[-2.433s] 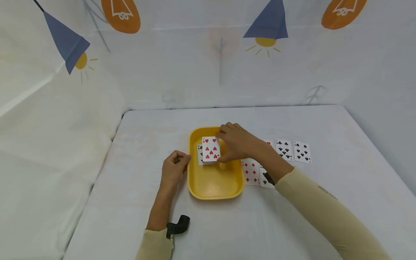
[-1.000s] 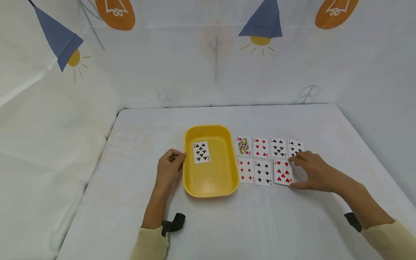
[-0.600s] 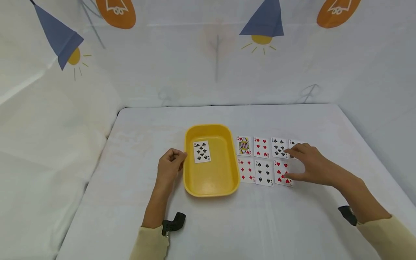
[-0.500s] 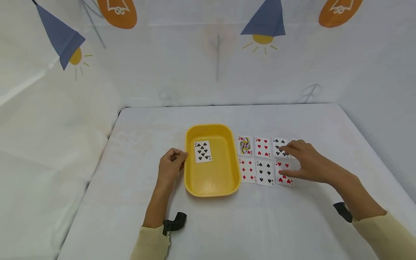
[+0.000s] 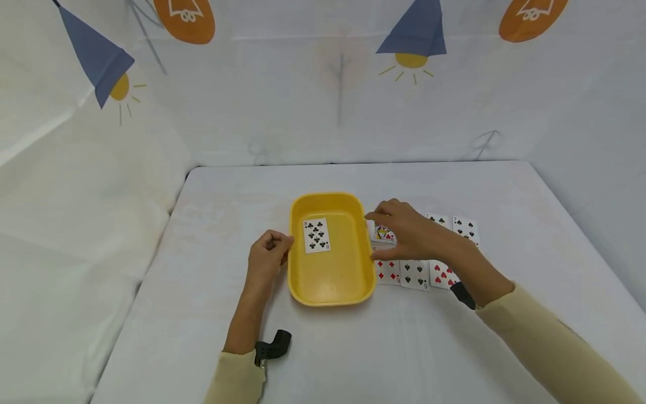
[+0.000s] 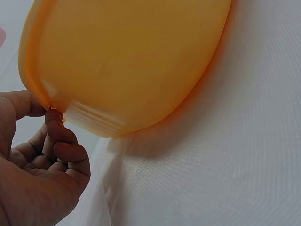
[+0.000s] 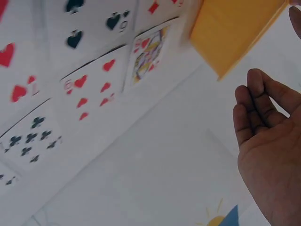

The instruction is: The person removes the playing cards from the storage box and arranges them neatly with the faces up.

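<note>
My left hand (image 5: pixel 266 253) pinches the left rim of the yellow tray (image 5: pixel 330 286) between thumb and finger, clear in the left wrist view. An eight of clubs (image 5: pixel 317 235) lies face up inside the tray. Over the tray's right rim hovers my right hand (image 5: pixel 411 233), thumb and fingers spread apart with nothing between them. Below it are a queen of hearts (image 5: pixel 384 234), partly covered, and a six of diamonds (image 5: pixel 388 274). The six of hearts (image 7: pixel 91 92) is hidden by this hand in the head view but shows in the right wrist view.
Further right lie a six of spades (image 5: pixel 415 276), a seven of hearts (image 5: pixel 443 275), a seven of clubs (image 5: pixel 439 219) and a seven of spades (image 5: pixel 465 229), in two rows on the white tabletop (image 5: pixel 323 353). White cloth walls (image 5: pixel 282 112) stand behind and at the sides.
The seven of hearts went from over the tray to the lower row's right end, where my right hand released it. That hand then swung left to the tray. My left hand stayed put.
</note>
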Demonstrator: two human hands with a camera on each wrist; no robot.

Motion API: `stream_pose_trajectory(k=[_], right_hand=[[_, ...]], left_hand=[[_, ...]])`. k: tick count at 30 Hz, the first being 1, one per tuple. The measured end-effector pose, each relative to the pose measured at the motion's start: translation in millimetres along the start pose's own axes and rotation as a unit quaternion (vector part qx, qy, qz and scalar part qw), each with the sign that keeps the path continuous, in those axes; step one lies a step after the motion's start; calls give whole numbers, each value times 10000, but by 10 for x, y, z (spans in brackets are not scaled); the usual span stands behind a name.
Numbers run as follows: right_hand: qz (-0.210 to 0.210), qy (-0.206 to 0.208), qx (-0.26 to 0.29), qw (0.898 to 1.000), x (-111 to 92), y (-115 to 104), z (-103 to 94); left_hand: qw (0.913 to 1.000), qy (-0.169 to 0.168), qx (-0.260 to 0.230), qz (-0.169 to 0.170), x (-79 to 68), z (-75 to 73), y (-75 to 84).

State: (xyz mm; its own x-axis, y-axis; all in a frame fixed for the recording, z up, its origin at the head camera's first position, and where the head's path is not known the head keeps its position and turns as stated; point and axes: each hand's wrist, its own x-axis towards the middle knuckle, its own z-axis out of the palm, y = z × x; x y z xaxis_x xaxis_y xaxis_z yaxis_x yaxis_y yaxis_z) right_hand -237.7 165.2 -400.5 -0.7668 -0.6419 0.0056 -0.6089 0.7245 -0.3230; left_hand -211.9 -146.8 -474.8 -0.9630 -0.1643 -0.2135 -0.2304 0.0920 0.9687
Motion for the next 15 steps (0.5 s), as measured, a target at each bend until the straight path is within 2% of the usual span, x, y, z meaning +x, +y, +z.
stream_pose_trajectory(k=[3,8,12,15], right_hand=[[-207,-172,-9,9996,285,-112,62],[-431,-519,-447,9967,686,-233,205],[-311,-753,-814,9933,908,-279,298],[-39,-980,-1005,9901,1021,-288,359]], left_hand=[[10000,26,-2,-32,11,-7,-9],[10000,34,-51,3,16,-9,-8],[9999,28,-104,-1,17,-5,11],[9999,18,-117,-10,19,-2,5]])
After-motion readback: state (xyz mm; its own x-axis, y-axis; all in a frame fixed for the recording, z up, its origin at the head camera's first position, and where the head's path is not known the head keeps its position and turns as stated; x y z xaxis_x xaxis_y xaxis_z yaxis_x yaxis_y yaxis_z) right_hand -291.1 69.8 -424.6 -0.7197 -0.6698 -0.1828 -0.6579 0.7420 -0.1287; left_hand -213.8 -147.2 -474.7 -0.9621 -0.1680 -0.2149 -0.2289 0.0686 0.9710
